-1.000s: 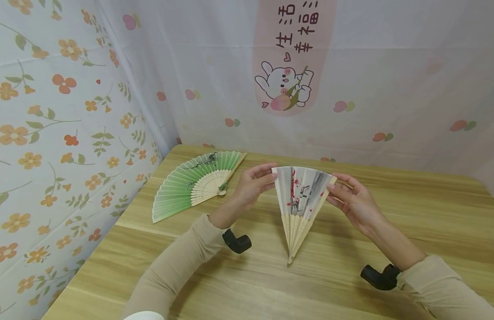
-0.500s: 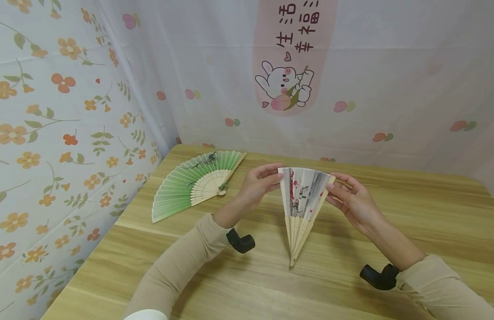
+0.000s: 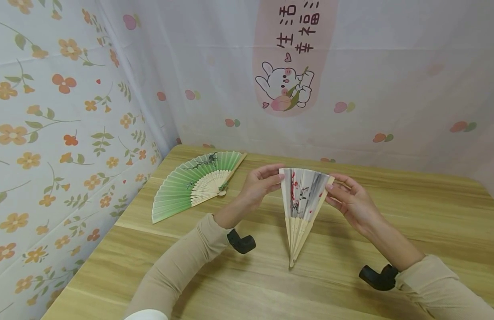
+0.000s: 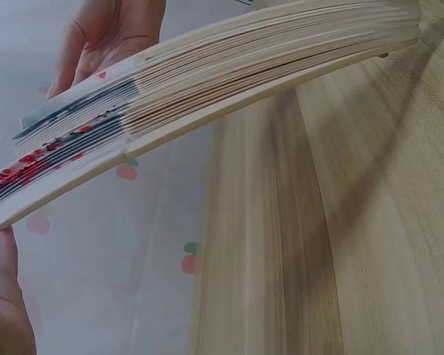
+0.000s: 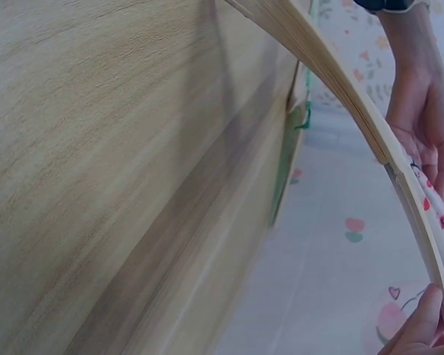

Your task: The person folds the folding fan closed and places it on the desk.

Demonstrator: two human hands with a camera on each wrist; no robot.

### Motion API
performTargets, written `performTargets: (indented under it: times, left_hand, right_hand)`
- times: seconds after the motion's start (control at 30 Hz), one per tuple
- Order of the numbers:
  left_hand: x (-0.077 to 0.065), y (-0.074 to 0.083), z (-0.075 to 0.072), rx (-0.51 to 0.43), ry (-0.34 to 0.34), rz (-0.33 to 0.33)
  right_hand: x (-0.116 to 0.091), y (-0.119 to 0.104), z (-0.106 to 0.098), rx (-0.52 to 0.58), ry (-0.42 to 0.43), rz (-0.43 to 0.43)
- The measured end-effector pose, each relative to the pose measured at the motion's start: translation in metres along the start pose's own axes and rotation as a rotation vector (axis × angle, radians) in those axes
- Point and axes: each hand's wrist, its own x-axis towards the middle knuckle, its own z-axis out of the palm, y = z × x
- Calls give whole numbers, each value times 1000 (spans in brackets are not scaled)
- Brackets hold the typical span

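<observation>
A partly spread folding fan [image 3: 304, 191], white-grey with red blossoms and pale bamboo ribs, is held up between both hands. Its narrow pivot end points down toward the person. My left hand [image 3: 256, 186] pinches the upper left edge, thumb in front and fingers behind. At the upper right edge my right hand [image 3: 352, 200] pinches the outer rib in the same way. In the left wrist view the fan's ribs [image 4: 207, 81] show edge-on, stacked in close folds. The right wrist view shows the outer rib [image 5: 348, 89] bowed between the two hands.
A green folding fan [image 3: 195, 186] lies spread on the wooden table [image 3: 411, 213], left of the left hand. A floral curtain [image 3: 63, 146] hangs at the left, and a white printed curtain [image 3: 371, 80] stands behind the table. Both wrists wear black mounts [image 3: 241, 242].
My left hand has moved a little to the right, bringing the fan's left edge closer to the right one, so its spread has narrowed. The right hand has shifted very slightly left.
</observation>
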Motion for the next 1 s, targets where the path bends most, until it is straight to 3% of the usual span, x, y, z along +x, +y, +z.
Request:
performTargets:
  times: [0.73,1.0]
  left_hand:
    - [0,0,5,6,-42,18]
    - [-1,2,9,-19,-22,2]
  right_hand:
    - [0,1,3,-2,-15,5]
    - [-1,1,3,1,-15,-5]
